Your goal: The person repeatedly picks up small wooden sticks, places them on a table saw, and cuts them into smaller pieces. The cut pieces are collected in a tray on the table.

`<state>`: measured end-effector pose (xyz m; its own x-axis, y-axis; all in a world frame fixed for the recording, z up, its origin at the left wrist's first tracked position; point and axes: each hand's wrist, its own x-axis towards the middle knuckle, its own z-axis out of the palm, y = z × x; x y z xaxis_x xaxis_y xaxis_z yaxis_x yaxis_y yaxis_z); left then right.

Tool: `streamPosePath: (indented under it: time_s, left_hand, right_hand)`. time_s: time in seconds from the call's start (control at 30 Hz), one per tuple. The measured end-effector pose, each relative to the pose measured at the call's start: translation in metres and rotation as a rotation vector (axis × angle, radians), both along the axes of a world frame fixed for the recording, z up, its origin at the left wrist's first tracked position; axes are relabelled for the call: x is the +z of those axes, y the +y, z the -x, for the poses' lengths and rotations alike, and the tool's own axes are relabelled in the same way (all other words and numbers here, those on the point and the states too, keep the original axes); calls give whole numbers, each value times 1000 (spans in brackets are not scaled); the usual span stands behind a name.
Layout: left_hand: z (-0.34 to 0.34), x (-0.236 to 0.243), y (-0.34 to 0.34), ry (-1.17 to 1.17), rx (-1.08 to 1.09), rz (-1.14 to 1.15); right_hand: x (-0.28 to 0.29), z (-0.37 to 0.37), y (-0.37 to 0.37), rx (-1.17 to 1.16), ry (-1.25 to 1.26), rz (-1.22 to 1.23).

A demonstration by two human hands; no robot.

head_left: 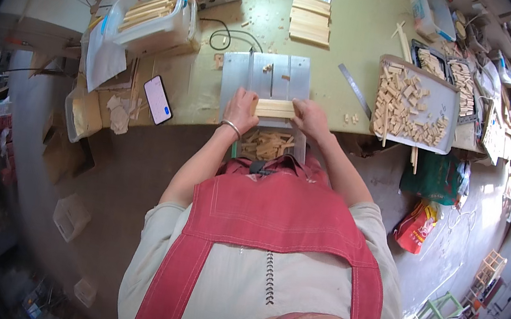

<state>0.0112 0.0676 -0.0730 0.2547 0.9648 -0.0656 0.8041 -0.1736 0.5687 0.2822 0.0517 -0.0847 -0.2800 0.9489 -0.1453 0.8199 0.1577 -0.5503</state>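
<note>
I saw both bare arms reach up from the bottom of the picture, elbows bent out and hands turned in. The left hand (244, 108), with a bracelet (232, 128) at its wrist, had its grip clamped on the left end of some pale wood strips (275, 108). The right hand (310, 119) had its grip clamped on the other end. The strips lay sideways, just above the middle of the frame, over the near part of a metal plate (236, 73). I could not tell if they touched it.

Just below the hands, a box (301, 149) held many wood pieces (267, 143). At the upper left, a clear tub (180, 20) held long sticks (149, 10). At the right, a pale tray (451, 98) held a heap of little wood blocks (400, 91), and its near side came close to the table edge.

The green tabletop (361, 44) had its front edge right by the wrists. I saw room to move right of the plate, up to a ruler (355, 90) near the tray. On the left, a phone (158, 99) lay near the front edge. A stack of flat wood (310, 21) sat beyond the plate, at the top.
</note>
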Motion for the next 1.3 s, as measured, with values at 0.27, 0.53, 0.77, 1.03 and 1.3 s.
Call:
streamPosePath:
  time_s: [0.27,0.53,0.77,1.03,1.3]
  left_hand:
    - [-2,2,20,13,18,62]
    - [1,-11,43,-7,5,36]
    - [-5,-5,70,23,11,15]
    - [-5,8,59,177,-74,3]
    - [8,42,-32,28,-169,68]
  right_hand:
    - [-6,2,21,-24,-12,61]
    - [3,4,38,-59,23,2]
    - [0,1,66,-57,28,-33]
    - [2,-6,63,-17,8,-110]
    - [3,13,-13,40,46,-114]
